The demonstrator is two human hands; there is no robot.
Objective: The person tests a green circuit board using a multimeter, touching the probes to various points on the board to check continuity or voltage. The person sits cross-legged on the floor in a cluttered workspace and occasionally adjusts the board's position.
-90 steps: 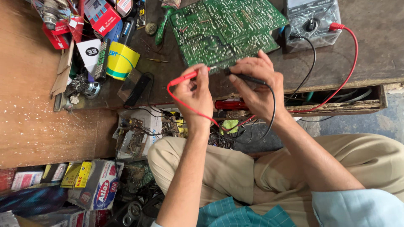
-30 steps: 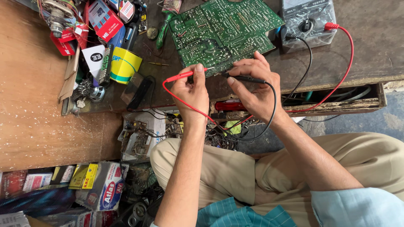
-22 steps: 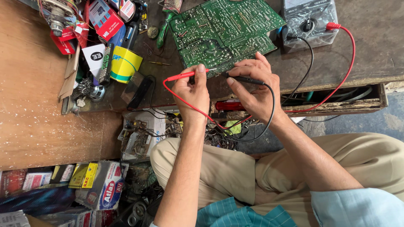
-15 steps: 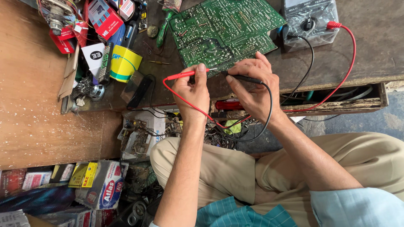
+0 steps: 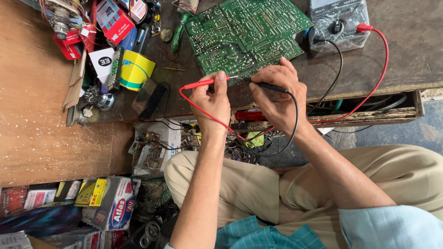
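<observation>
A green circuit board [image 5: 249, 32] lies solder side up on the dark bench top. My left hand [image 5: 211, 100] pinches a red test probe [image 5: 199, 83], its tip pointing at the board's near edge. My right hand [image 5: 279, 99] grips a black test probe [image 5: 268, 86], whose tip meets the same edge close to the red one. Red and black leads loop down under my hands and run up to a grey multimeter [image 5: 336, 20] at the board's right.
A yellow tape roll [image 5: 134, 70], small boxes and loose parts crowd the bench's left. A wooden board [image 5: 32, 115] lies further left. Boxes [image 5: 113, 203] and scrap electronics [image 5: 152, 147] sit on the floor by my knees. An open drawer [image 5: 364, 110] shows under the bench.
Both hands stay on the probes at the board's near edge; only slight shifts of the probe tips and of the camera view.
</observation>
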